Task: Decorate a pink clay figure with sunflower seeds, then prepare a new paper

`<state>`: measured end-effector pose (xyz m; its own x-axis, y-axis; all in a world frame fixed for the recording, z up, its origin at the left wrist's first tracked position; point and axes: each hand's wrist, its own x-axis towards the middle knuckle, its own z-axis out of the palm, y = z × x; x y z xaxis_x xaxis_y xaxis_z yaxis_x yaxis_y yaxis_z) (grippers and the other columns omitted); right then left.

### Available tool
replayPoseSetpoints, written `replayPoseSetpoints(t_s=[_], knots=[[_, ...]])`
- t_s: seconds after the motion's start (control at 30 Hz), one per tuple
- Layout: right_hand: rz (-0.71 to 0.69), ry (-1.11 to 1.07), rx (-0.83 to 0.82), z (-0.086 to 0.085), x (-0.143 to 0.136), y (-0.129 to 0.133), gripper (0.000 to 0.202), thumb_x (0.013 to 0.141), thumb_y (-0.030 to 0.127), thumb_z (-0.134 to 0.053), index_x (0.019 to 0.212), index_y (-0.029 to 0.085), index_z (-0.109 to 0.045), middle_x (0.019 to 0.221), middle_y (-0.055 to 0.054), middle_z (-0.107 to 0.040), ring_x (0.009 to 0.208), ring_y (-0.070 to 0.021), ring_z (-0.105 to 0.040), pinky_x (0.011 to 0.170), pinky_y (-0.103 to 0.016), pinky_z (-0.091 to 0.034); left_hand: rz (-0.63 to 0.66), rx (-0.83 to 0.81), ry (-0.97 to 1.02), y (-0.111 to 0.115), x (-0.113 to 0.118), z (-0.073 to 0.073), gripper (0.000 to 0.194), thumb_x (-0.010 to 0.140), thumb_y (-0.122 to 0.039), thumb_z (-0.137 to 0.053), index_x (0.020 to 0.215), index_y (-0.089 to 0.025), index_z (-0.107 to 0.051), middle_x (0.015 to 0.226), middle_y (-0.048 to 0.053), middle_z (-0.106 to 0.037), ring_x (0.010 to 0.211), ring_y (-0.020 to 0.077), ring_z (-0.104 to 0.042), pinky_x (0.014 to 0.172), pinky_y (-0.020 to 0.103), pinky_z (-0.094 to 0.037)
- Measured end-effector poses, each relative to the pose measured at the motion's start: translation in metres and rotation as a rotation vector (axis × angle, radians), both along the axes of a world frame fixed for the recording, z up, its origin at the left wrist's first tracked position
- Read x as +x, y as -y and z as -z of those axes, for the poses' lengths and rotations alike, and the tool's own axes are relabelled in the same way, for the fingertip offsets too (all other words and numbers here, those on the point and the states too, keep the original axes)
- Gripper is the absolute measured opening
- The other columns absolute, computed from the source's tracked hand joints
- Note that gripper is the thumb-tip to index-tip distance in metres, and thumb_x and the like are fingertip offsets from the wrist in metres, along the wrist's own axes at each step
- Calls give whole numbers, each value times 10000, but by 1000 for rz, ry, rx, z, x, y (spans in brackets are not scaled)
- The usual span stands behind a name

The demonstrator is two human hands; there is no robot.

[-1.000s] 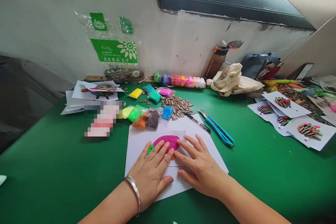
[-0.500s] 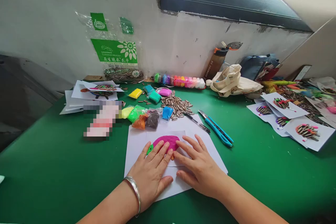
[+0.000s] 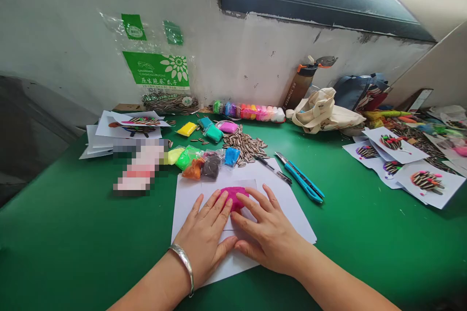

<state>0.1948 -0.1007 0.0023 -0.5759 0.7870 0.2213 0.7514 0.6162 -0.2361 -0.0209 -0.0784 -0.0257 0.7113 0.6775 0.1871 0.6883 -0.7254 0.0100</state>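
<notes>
A flattened piece of magenta modelling clay [image 3: 235,195] lies on a small white card [image 3: 251,185], which rests on larger sheets of white paper [image 3: 295,218]. Flat on the clay's left part are the fingers of my left hand [image 3: 206,228], stretched out. My right hand [image 3: 268,231] touches the clay's right and lower edge with spread, slightly bent fingertips. Both thumbs nearly meet below the card. The lower and left parts of the clay are hidden under my fingers.
Behind the paper lie bagged clay lumps [image 3: 209,166], a pile of striped sunflower seeds [image 3: 246,146], a black pen [image 3: 273,170] and a blue utility knife [image 3: 301,177]. Seed-decorated cards [image 3: 426,182] lie at right, more cards [image 3: 105,129] at left. A bottle [image 3: 301,85] leans behind.
My right hand has shifted left and closer to my left hand, its fingers now over the clay's right edge. My left hand covers the green and orange bits seen before.
</notes>
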Motion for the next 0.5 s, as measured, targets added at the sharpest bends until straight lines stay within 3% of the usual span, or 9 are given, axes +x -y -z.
replayPoseSetpoints(t_s=[0.5], knots=[[28,3,24,5,1,0,420,901,435,-498,1281,261,-537,1399,-95,-464,1343,-319,-303,1099,-630,-137,-12,15,11,1,0,5,625,941,-550,-342,1436,-168,-344,1492,86,-361,1401,256,-228,1148,456,-96]])
